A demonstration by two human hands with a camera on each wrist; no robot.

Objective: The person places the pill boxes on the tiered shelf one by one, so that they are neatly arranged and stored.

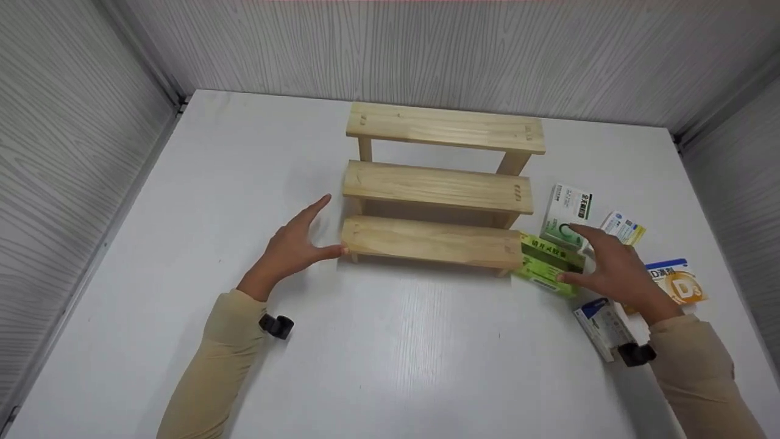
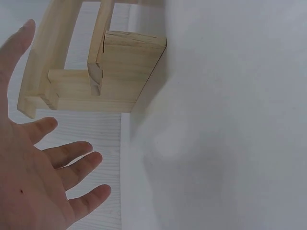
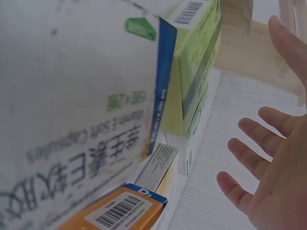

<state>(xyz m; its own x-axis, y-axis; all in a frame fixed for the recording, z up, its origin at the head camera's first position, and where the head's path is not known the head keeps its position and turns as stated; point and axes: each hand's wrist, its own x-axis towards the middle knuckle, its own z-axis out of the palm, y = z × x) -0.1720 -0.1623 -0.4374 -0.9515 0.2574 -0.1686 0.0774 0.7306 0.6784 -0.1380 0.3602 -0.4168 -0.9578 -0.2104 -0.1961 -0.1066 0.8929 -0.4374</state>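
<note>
A three-step wooden rack (image 1: 436,185) stands on the white table. My left hand (image 1: 292,247) is at its left side with fingers spread, the thumb tip at the end of the lowest step; whether it touches is unclear. In the left wrist view that hand (image 2: 33,177) holds nothing. My right hand (image 1: 618,271) hovers, fingers apart, above several medicine boxes right of the rack. Nearest to it are a yellow-green box (image 1: 545,281) and a white-and-green box (image 1: 568,204). The right wrist view shows no thing within this hand (image 3: 278,187).
An orange-and-white D3 box (image 1: 685,286) and a small white-and-yellow box (image 1: 623,227) lie at the right. A white-and-blue Vitamin E soft capsules box (image 3: 86,96) is closest to the right wrist camera. Grey wood-grain panels (image 1: 426,55) enclose the table's back and sides.
</note>
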